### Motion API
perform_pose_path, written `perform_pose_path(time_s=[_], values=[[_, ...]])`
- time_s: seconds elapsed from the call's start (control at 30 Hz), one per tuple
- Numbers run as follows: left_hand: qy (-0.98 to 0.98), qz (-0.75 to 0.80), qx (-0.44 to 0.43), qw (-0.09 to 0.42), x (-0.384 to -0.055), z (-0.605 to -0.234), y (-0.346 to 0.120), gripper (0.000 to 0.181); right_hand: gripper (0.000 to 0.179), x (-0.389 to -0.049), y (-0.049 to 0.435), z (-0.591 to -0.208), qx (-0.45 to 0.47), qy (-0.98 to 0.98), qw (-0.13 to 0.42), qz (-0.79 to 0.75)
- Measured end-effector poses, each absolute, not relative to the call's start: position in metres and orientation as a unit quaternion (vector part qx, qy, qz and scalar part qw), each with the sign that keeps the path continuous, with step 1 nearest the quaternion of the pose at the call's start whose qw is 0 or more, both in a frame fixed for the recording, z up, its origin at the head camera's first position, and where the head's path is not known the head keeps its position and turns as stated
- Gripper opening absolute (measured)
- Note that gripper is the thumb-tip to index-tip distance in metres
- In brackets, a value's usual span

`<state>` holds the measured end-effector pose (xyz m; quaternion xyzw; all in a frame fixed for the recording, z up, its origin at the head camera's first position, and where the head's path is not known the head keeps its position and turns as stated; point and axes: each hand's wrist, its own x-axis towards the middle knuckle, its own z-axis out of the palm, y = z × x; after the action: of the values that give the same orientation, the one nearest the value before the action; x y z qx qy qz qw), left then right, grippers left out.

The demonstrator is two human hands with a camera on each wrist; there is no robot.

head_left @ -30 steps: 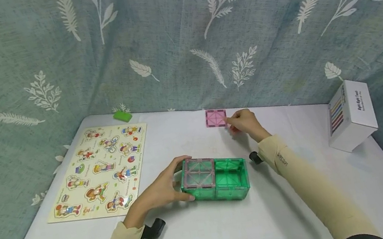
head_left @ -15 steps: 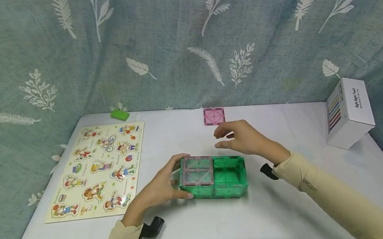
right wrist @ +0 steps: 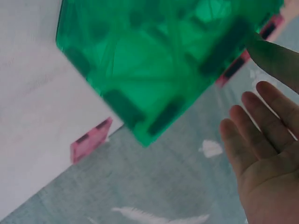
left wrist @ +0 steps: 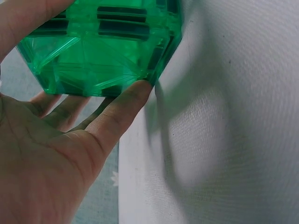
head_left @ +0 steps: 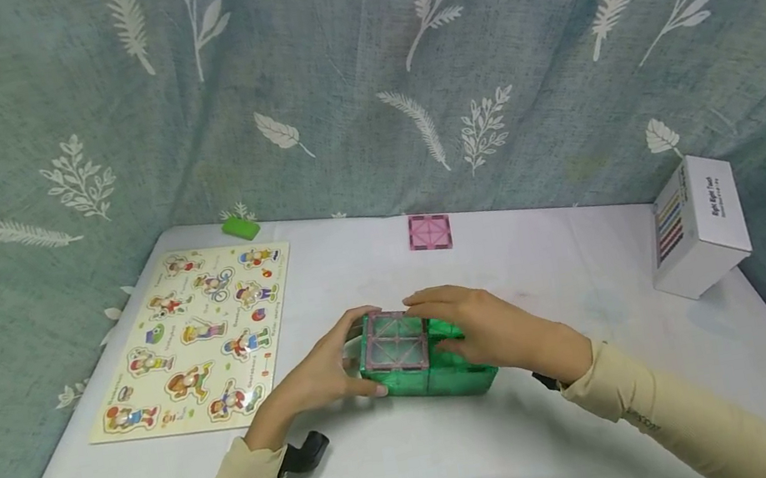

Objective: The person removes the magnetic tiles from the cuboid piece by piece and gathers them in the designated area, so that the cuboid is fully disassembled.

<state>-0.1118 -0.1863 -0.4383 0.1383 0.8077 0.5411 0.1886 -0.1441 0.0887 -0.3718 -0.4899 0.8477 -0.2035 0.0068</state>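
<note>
The right hand [head_left: 484,323] has moved from beside the loose pink tile [head_left: 429,232] near the back edge and now lies over the right half of the green box [head_left: 445,382]. Its fingers are extended and slightly spread, the thumb at the box's edge; whether the thumb touches, I cannot tell. The left hand [head_left: 319,381] keeps gripping the box's left end, thumb on the near side, fingers around the far side. The box sits at mid-table on the white cloth [head_left: 392,474], a pink top tile [head_left: 396,340] covering its left half. To the left lies the puzzle board [head_left: 230,370], with a green block [head_left: 241,228] behind it; a white carton [head_left: 696,229] stands far right.
</note>
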Motion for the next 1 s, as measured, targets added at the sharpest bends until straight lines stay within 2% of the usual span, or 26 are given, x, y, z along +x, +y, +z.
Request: perform_pose_path(time_s=[0.23, 0.5, 1.0], values=[[0.802, 0.545, 0.154, 0.189, -0.113, -0.440, -0.186, 0.106, 0.058, -0.130, 0.081, -0.379, -0.560, 0.818, -0.074, -0.111], [0.806, 0.541, 0.150, 0.187, -0.113, -0.439, -0.186, 0.106, 0.046, -0.129, 0.081, -0.382, -0.569, 0.815, -0.075, -0.082], [0.813, 0.533, 0.141, 0.186, -0.113, -0.437, -0.184, 0.107, 0.042, -0.129, 0.081, -0.390, -0.573, 0.807, -0.129, -0.060]])
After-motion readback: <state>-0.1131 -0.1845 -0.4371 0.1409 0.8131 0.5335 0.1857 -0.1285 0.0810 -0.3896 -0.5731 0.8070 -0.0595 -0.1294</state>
